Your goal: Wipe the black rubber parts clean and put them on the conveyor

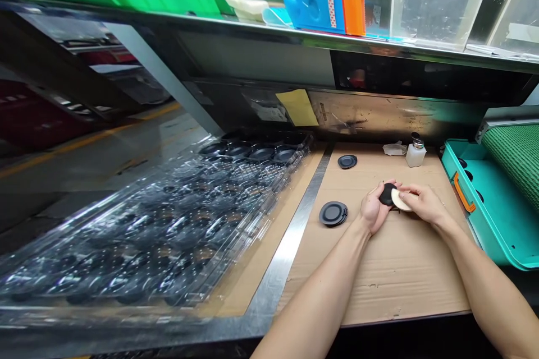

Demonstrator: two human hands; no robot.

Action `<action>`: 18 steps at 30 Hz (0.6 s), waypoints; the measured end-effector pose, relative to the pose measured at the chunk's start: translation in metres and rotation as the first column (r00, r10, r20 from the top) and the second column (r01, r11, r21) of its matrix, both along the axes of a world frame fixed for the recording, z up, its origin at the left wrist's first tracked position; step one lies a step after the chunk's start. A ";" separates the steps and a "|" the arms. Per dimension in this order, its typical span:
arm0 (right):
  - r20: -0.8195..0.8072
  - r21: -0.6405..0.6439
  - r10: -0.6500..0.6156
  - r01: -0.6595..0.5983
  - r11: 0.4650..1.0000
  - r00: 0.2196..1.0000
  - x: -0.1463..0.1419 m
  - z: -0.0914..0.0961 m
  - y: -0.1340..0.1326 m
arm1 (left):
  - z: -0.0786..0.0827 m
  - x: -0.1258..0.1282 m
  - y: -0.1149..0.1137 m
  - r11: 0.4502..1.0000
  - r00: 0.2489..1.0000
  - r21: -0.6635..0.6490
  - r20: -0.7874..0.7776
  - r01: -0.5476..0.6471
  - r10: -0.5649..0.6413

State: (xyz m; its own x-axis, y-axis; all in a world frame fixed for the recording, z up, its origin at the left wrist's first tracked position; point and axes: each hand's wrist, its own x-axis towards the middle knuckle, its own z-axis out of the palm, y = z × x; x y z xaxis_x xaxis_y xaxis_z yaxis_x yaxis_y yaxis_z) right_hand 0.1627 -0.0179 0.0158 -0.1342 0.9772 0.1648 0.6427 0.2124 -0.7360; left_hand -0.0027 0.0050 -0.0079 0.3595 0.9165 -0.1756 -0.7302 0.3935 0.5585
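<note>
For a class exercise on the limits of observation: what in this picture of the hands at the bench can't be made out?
All in the head view:
The black disc: its underside, hidden by the left hand.
The pale pad: the part under the right hand.
The teal tray: its right side, cut off by the edge.
The dark pieces in it: partly hidden by its wall.
The yellow note: any writing, too small.

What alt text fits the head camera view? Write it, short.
Two bare hands work over a cardboard sheet: the left hand holds a black round piece, and the right hand holds a cream disc against it. Two black round pads lie nearby, left of them a clear plastic blister tray.
</note>
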 end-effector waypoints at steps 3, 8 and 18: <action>0.105 0.150 -0.026 0.010 0.989 0.994 -0.009 0.002 -0.003 | 0.000 0.002 0.001 0.998 1.000 -0.059 0.028 0.013 -0.011; 0.207 0.190 -0.061 0.022 0.982 0.976 -0.013 -0.001 -0.005 | -0.002 0.006 0.001 0.991 0.997 -0.127 0.072 0.033 -0.024; 0.417 0.329 -0.342 0.211 0.920 0.842 -0.034 -0.011 0.000 | -0.005 0.010 -0.002 0.984 0.994 -0.176 0.112 0.028 -0.008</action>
